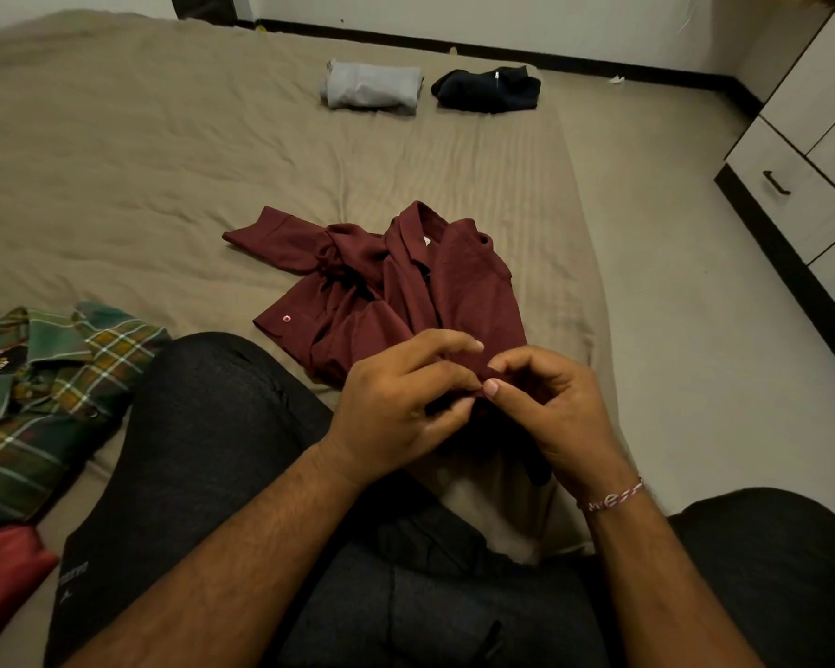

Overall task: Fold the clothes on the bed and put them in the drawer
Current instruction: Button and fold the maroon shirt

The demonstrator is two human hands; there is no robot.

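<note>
A maroon shirt (406, 277) lies crumpled on the tan bed sheet (165, 161), sleeves spread to the left, collar toward the far side. My left hand (396, 407) and my right hand (550, 407) meet at the shirt's near edge, and both pinch the maroon fabric between thumb and fingertips. The spot they hold is partly hidden by the fingers. Two folded garments sit at the far side of the bed: a grey one (371, 85) and a dark navy one (488, 89).
A green plaid shirt (44, 392) lies unfolded at the left, with a red cloth (1, 571) below it. My legs in dark trousers (203, 450) fill the foreground. A white drawer unit (801, 185) with a dark handle stands at the right across the floor.
</note>
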